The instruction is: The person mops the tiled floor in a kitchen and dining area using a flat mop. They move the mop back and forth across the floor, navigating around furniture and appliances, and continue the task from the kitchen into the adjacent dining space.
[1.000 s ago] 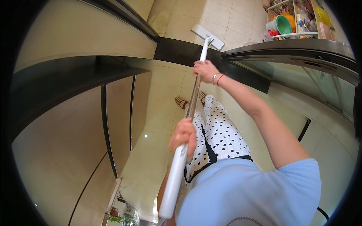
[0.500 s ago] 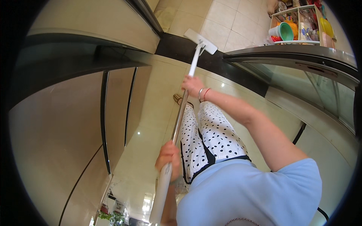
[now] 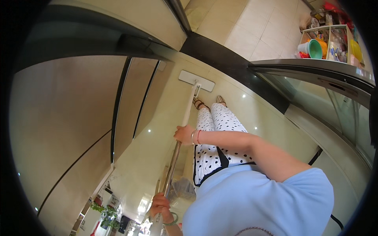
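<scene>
A flat mop (image 3: 173, 162) with a white lower pole, a metal tube and a white grip slants across the view. Its rectangular white head (image 3: 205, 85) lies on the pale tiles just beyond my sandalled feet. My right hand (image 3: 185, 135), with a bracelet and a red cord at the wrist, is wrapped round the pole about midway. Nearer to me, my left hand (image 3: 160, 205) is closed round the top of the pole beside the white grip; a green bangle circles that wrist.
A dark threshold strip (image 3: 220, 59) crosses the floor beyond the mop head. Glossy cabinets (image 3: 78, 106) line the left, and a glass sliding door (image 3: 323, 94) stands at right. A shelf unit (image 3: 330, 35) holds a green-lined bucket (image 3: 314, 49). A potted plant (image 3: 108, 217) shows at lower left.
The mop head has come back from the dark threshold onto the near tiles. Both hands have drawn toward me and slightly left with the pole, still gripping it. The view has shifted a little.
</scene>
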Available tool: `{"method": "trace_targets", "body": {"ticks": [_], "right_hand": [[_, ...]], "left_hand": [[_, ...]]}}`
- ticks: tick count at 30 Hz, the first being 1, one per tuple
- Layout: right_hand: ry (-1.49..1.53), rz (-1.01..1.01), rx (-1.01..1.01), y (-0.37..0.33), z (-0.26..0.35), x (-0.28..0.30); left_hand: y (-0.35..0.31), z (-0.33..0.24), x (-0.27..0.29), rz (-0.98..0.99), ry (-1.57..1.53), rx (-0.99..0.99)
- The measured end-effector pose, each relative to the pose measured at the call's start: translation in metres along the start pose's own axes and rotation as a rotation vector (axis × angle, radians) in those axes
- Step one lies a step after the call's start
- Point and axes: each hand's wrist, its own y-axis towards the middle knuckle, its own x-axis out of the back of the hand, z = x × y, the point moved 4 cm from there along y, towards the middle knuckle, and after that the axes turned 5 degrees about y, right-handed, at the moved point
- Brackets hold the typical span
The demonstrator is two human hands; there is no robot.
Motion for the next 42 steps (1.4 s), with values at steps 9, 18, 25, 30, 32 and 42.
{"method": "trace_targets", "body": {"ticks": [9,18,25,30,32,42], "right_hand": [[-0.097,-0.303,-0.115,-0.045,-0.128,0.083],[-0.186,-0.672,-0.398,-0.070,-0.280,0.179],[-0.155,-0.438,-0.339,-0.026,-0.233,0.152],[-0.167,-0.266,-0.179,0.007,-0.123,0.077],[-0.138,-0.278,-0.146,0.021,-0.093,0.035],[0.013,0.146,0.029,0.021,0.031,-0.030]], "left_hand": [[0.047,0.056,-0.094,0.020,-0.353,-0.189],[0.171,0.067,-0.226,0.316,-0.319,-0.391],[0.148,0.062,-0.161,0.150,-0.272,-0.165],[0.067,0.052,-0.064,0.057,-0.158,-0.046],[0.049,0.027,-0.039,0.008,-0.087,0.022],[-0.029,0.000,0.022,-0.321,0.032,0.168]]}}
